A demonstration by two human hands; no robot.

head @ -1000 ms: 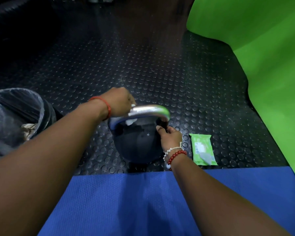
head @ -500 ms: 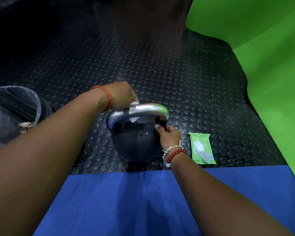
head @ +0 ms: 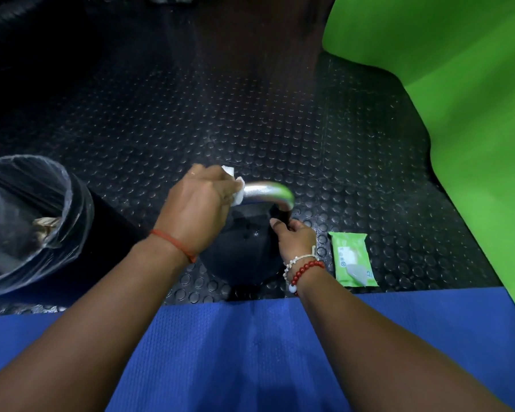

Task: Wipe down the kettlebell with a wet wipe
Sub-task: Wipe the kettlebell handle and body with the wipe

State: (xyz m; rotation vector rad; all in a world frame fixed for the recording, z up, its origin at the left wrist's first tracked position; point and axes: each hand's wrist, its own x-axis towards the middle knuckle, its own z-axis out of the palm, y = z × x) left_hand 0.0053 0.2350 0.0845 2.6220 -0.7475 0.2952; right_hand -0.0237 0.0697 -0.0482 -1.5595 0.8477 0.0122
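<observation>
Floor [head: 250, 129]: studded black rubber, open beyond the kettlebell.
Green sheet [head: 458, 114]: walls off the right side, well apart from the bell.
Blue mat [head: 250, 352]: its far edge lies just beside the bell.
Bin [head: 72, 185]: lined, near the left forearm.
Kettlebell [head: 244, 251]: upright between bin and pack.
Left hand [head: 197, 209]: curled round the handle's left half. A second ago it sat at the far-left end, so the wiping stroke is probably moving rightward.
Right hand [head: 295, 236]: unmoved, fingers gripping the handle's right root to steady it.
Wipes pack [head: 351, 257]: flat, beside the right wrist.
Wet wipe [head: 238, 188]: bunched under the left fingers, touching the handle.
</observation>
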